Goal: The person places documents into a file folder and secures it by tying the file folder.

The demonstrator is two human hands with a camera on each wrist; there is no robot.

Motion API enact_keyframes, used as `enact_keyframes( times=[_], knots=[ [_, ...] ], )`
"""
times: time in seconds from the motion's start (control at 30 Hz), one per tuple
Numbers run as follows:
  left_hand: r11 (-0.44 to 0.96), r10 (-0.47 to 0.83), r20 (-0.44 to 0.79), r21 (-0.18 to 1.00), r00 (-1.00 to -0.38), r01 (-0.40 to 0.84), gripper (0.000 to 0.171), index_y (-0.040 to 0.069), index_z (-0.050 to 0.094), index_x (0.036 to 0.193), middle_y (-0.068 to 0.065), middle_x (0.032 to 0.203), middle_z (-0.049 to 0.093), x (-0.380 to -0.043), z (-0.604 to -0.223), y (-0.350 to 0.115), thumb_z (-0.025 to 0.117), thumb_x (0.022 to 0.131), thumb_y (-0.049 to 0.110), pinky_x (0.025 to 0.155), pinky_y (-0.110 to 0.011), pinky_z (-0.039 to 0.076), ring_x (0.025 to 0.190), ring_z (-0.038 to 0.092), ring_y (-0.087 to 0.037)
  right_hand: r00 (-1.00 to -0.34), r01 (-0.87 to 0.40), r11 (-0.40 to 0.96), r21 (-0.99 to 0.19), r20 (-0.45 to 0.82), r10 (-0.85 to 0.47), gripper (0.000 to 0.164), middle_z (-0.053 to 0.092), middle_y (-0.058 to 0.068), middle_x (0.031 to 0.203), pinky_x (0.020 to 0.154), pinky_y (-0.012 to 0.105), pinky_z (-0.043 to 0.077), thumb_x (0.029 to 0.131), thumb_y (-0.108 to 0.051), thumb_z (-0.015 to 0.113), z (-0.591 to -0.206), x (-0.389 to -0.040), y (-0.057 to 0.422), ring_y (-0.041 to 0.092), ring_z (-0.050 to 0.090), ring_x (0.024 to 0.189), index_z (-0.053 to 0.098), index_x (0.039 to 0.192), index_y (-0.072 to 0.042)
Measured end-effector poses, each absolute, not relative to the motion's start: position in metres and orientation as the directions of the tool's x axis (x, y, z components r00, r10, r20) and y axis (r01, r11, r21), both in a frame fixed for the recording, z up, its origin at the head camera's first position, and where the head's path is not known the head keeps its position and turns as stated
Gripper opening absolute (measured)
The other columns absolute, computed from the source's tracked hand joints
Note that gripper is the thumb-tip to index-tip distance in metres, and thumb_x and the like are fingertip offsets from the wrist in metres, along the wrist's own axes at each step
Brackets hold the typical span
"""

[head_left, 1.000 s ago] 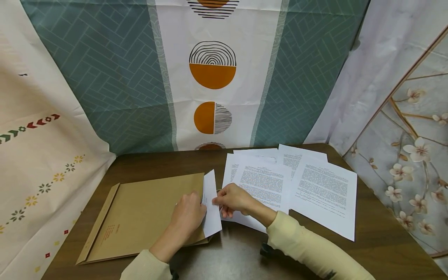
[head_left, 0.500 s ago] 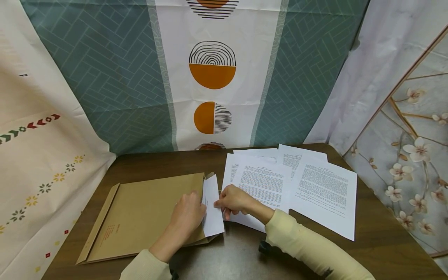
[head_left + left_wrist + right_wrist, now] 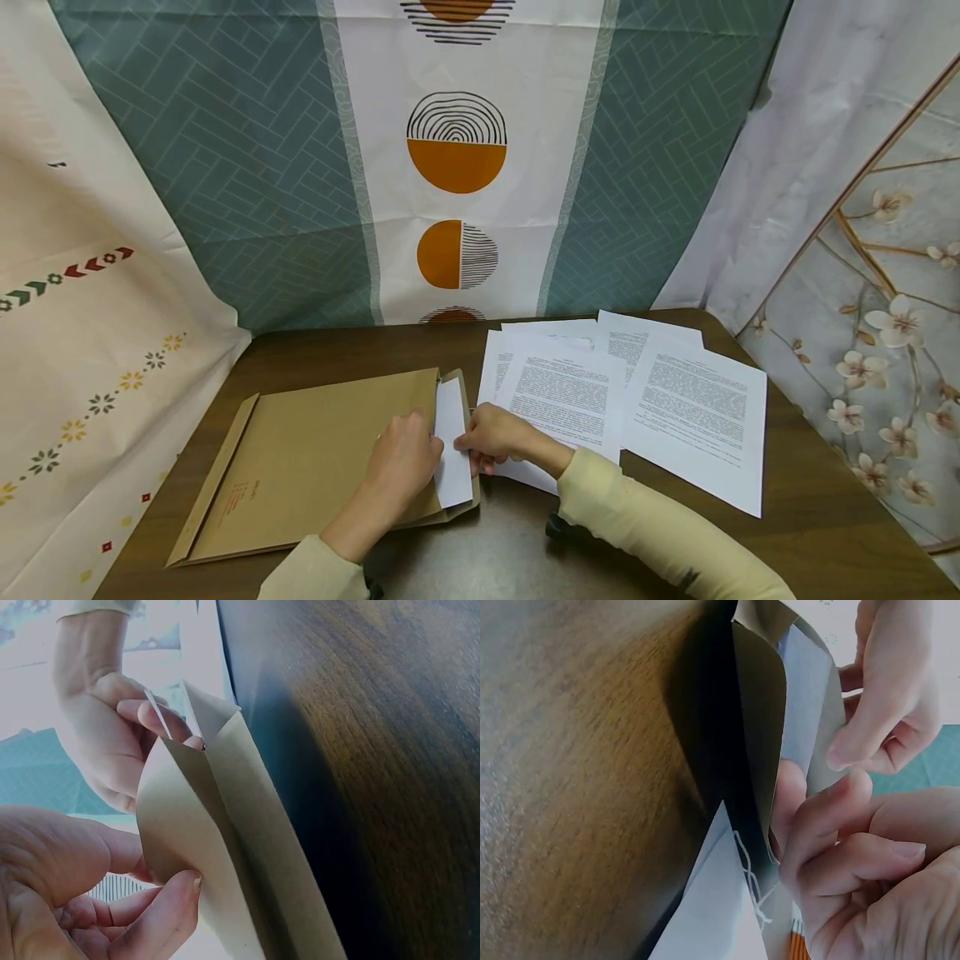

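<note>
A brown paper envelope (image 3: 330,450) lies on the left of the table, its mouth facing right. My left hand (image 3: 405,458) pinches the upper layer at the mouth between thumb and fingers, lifting it apart from the lower layer, as the left wrist view shows. White paper (image 3: 452,446) sits mostly inside, a narrow strip showing at the mouth. My right hand (image 3: 495,437) has curled fingers at that strip's outer edge, pinching it beside the envelope's lower flap (image 3: 471,492). In the right wrist view, one finger (image 3: 789,795) reaches inside the mouth.
Several printed sheets (image 3: 562,392) overlap on the right half of the dark wooden table (image 3: 525,550). A thin white string (image 3: 750,877) hangs near the envelope mouth in the right wrist view. Patterned cloths (image 3: 277,167) hang behind and at the sides.
The white paper has slid left, deeper into the envelope, so a narrower strip shows. The lower flap has come into sight beyond it. My left hand keeps its place.
</note>
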State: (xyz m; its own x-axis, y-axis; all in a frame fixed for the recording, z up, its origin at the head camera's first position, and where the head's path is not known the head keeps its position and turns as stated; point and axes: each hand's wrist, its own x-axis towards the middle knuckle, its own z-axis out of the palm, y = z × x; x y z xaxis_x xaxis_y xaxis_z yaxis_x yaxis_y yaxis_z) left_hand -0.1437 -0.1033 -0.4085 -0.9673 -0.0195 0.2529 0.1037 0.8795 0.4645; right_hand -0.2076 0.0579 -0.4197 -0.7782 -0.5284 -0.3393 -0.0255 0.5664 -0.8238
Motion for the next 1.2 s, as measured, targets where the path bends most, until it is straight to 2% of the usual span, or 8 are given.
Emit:
enact_keyframes(
  times=[0.23,0.43,0.73,1.0,1.2],
  knots=[
    [0.883,-0.016,0.263,0.456,-0.965,0.109,0.012,0.001,0.058,0.072,-0.019,0.068,0.064,-0.144,-0.409,-0.104,0.069,0.076,0.000,0.050,-0.048,0.047,0.056,0.060,-0.030,-0.779,-0.036,0.569,-0.822,-0.333,-0.531,0.035,0.061,0.006,0.049,0.035,0.018,0.026,0.098,-0.006,0.062,-0.426,-0.209,0.052,0.008,0.047,0.035,0.066,0.064,0.004],
    [0.882,-0.007,0.268,0.456,-0.963,0.120,0.013,0.002,0.058,0.071,-0.019,0.067,0.063,-0.144,-0.410,-0.104,0.070,0.076,0.000,0.050,-0.047,0.047,0.055,0.058,-0.029,-0.783,-0.008,0.540,-0.842,-0.331,-0.527,0.037,0.062,0.008,0.050,0.035,0.018,0.027,0.100,-0.006,0.060,-0.431,-0.209,0.044,0.009,0.050,0.034,0.067,0.065,0.005],
    [0.876,0.002,0.250,0.467,-0.968,0.122,0.015,0.002,0.058,0.072,-0.013,0.064,0.060,-0.144,-0.409,-0.103,0.071,0.078,-0.001,0.048,-0.041,0.044,0.055,0.053,-0.023,-0.789,0.084,0.470,-0.879,-0.347,-0.507,0.034,0.061,0.010,0.051,0.038,0.021,0.041,0.100,-0.003,0.059,-0.439,-0.207,0.035,0.011,0.050,0.036,0.062,0.067,0.006],
    [0.883,0.010,0.283,0.449,-0.959,0.141,0.020,0.004,0.057,0.070,-0.017,0.066,0.063,-0.144,-0.412,-0.104,0.075,0.078,0.003,0.050,-0.046,0.047,0.056,0.059,-0.028,-0.807,-0.002,0.510,-0.860,-0.300,-0.509,0.038,0.064,0.010,0.052,0.036,0.020,0.037,0.101,-0.007,0.060,-0.441,-0.208,0.030,0.011,0.052,0.035,0.067,0.066,0.006],
    [0.881,0.015,0.292,0.448,-0.956,0.150,0.021,0.002,0.058,0.070,-0.018,0.065,0.062,-0.144,-0.414,-0.104,0.077,0.078,0.004,0.048,-0.045,0.046,0.055,0.057,-0.026,-0.837,-0.090,0.552,-0.829,-0.237,-0.493,0.041,0.064,0.007,0.051,0.037,0.020,0.038,0.100,-0.011,0.064,-0.441,-0.208,0.030,0.011,0.053,0.035,0.065,0.061,0.001]
  ],
)
